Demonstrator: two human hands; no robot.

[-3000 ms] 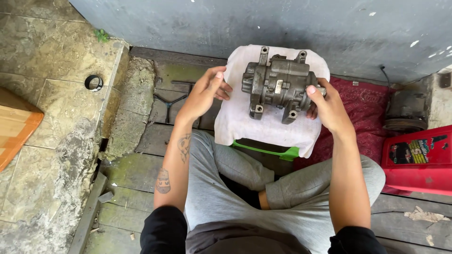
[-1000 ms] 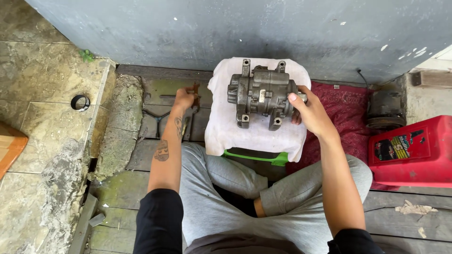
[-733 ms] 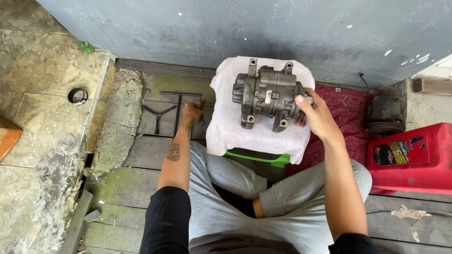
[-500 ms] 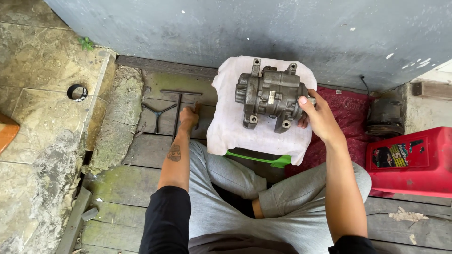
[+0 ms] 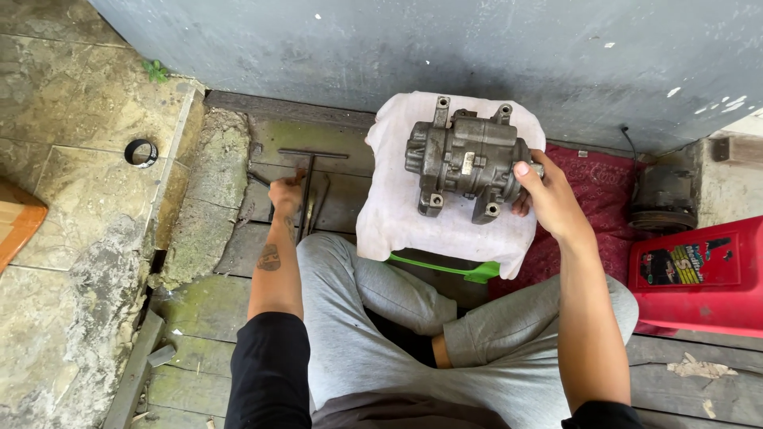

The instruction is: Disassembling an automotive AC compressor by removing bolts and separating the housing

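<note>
A grey metal compressor (image 5: 465,163) rests on a white cloth (image 5: 397,218) draped over a green stool (image 5: 461,270) in front of me. My right hand (image 5: 544,199) grips the compressor's right end, thumb on top. My left hand (image 5: 286,193) is down on the wooden floor to the left of the stool, fingers closing around the shaft of a T-handle wrench (image 5: 308,183) that lies among other dark tools (image 5: 320,205).
I sit cross-legged on wooden planks. A grey wall (image 5: 445,48) runs behind the stool. A red cloth (image 5: 596,199), a dark round part (image 5: 664,199) and a red box (image 5: 699,274) lie at the right. A black ring (image 5: 141,152) sits on the stone floor at left.
My left hand left the compressor, swung down to the floor and settled on the tools. My right hand stayed on the compressor's right end.
</note>
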